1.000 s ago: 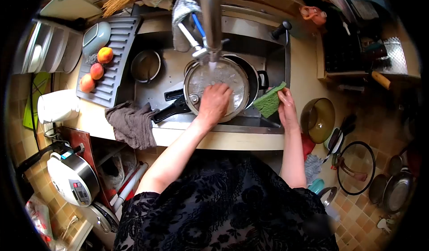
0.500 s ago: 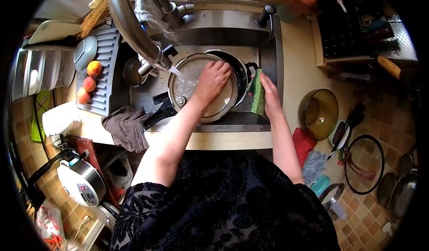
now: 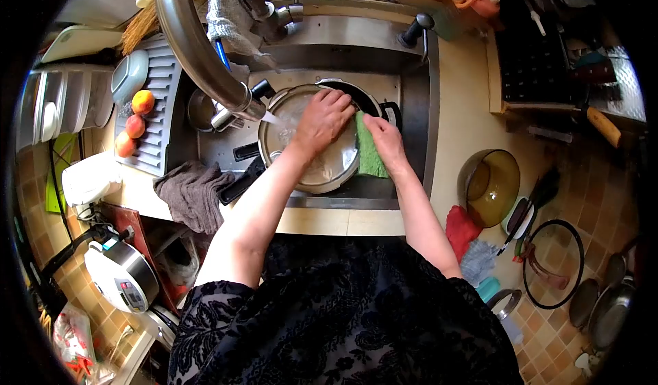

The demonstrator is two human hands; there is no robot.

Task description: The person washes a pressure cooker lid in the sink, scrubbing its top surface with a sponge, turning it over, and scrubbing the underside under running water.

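In the sink a round metal pressure cooker lid [image 3: 322, 166] with a black handle lies over a pot [image 3: 363, 94], covering most of it. My left hand [image 3: 322, 121] is closed on the lid near its right side, fingers close together; their tips are partly hidden. My right hand [image 3: 385, 142] grips a green scouring pad [image 3: 370, 155] against the lid's right edge. The tap [image 3: 250, 104] runs water onto the lid's left part.
Left of the sink are a grey draining rack [image 3: 154, 121] with several peaches [image 3: 135, 126] and a brown cloth [image 3: 192, 196]. A small pan [image 3: 201, 111] sits at the sink's left. An amber bowl [image 3: 488, 186] and a red cloth [image 3: 462, 227] are to the right.
My right hand has moved left with the scouring pad, from beside the pot to the lid's edge. My left hand stays on the lid. The whole view has shifted slightly.
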